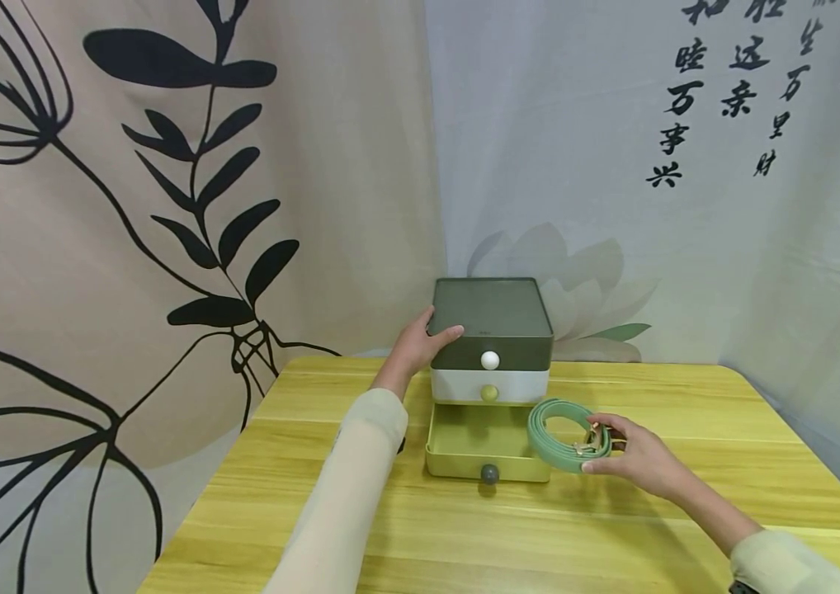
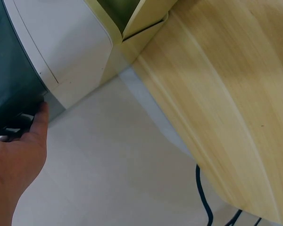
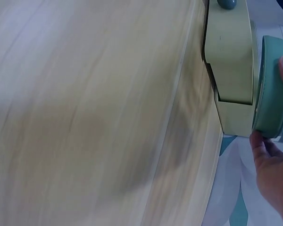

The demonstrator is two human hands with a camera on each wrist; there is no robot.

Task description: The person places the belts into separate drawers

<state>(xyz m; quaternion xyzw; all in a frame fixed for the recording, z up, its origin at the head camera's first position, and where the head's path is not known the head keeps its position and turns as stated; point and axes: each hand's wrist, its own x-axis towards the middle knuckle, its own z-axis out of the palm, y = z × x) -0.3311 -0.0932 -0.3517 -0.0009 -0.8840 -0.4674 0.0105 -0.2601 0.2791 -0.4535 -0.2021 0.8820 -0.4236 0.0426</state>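
Note:
A desktop drawer box with a dark grey-green top (image 1: 493, 305) stands on the table. Its bottom olive-green drawer (image 1: 457, 466) is pulled out, and the inside that shows holds nothing. My left hand (image 1: 414, 351) rests on the box's left top edge, thumb extended over the top; in the left wrist view that hand (image 2: 26, 155) touches a corner of the box. With my right hand (image 1: 643, 458) I grip a coiled green belt (image 1: 557, 450) by its side with gold-coloured metal fittings. The belt is held up at the drawer's right front corner.
Above the pulled-out drawer are a white drawer (image 1: 457, 386) with a green knob and a dark drawer with a white knob (image 1: 490, 360). Behind the wooden table (image 1: 479, 544) hangs a printed curtain (image 1: 361, 206).

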